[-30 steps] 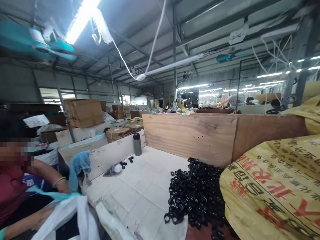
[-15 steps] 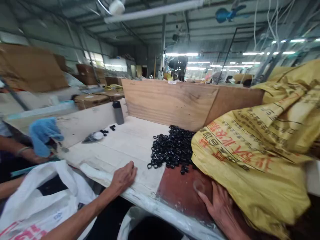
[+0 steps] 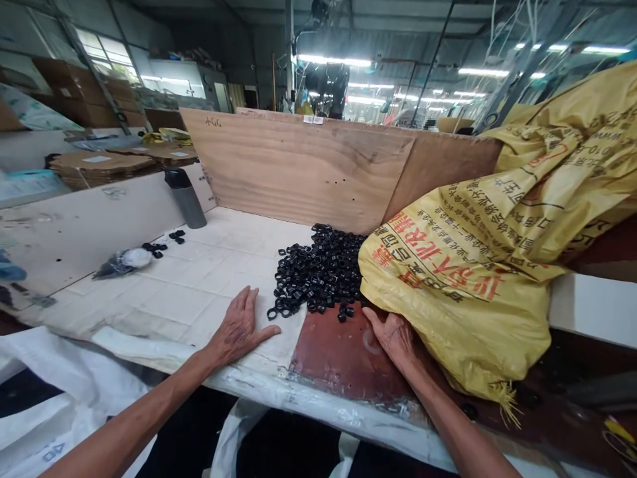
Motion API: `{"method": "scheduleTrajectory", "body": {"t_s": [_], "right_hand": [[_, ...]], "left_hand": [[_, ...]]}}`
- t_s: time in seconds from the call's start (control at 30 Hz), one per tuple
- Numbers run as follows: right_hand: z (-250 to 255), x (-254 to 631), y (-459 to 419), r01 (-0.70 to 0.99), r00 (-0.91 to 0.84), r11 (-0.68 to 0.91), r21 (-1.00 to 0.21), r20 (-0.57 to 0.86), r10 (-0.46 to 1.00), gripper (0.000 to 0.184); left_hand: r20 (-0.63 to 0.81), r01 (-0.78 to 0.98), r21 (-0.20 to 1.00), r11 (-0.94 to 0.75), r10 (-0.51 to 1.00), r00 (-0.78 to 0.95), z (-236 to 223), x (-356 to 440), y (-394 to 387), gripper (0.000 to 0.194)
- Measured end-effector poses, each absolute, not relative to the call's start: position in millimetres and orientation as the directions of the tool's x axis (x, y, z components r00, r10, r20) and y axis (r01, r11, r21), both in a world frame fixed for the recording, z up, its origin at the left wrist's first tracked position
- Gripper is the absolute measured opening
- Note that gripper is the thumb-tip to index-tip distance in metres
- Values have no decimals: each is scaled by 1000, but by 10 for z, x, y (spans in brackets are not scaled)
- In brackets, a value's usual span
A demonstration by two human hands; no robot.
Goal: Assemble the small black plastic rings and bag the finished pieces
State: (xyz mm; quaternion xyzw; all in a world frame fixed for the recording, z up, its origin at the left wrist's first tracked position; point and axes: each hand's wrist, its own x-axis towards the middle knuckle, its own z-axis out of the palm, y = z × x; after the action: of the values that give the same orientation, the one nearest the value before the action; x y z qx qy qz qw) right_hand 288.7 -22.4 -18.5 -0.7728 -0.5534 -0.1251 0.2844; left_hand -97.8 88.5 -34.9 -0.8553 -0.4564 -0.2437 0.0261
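On the white-covered part of the table, my left hand lies flat and open, thumb stretched towards a heap of small black plastic rings. A small gap separates it from the nearest rings. My right hand rests on the reddish-brown board, thumb extended beside the heap's near edge. Its other fingers are partly hidden at the lower edge of a yellow printed woven sack, which it touches. Neither hand visibly holds anything. The sack lies slumped against the heap's right side.
A wooden panel closes off the table's back. At the left stand a dark grey bottle, a small clear bag and several loose black rings. White bags hang below the front edge.
The view has swung down and right. Both hands have come into view, then moved nearer the ring heap. The left hand's fingers have spread flat; the right hand has slid up along the sack's edge.
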Motion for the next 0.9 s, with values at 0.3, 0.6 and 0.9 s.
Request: {"method": "scheduleTrajectory", "body": {"t_s": [0.3, 0.6, 0.9], "right_hand": [[-69, 2512, 72, 953, 240, -68, -297, 596, 766, 85], [-160, 2312, 65, 938, 183, 14, -346, 530, 828, 68], [-271, 1884, 153, 945, 203, -33, -324, 508, 837, 58]], "left_hand": [[390, 766, 237, -597, 781, 488, -262, -742, 971, 122], [370, 670, 301, -678, 731, 573, -229, -570, 1003, 124], [393, 563, 363, -743, 670, 631, -134, -343, 738, 113]]}}
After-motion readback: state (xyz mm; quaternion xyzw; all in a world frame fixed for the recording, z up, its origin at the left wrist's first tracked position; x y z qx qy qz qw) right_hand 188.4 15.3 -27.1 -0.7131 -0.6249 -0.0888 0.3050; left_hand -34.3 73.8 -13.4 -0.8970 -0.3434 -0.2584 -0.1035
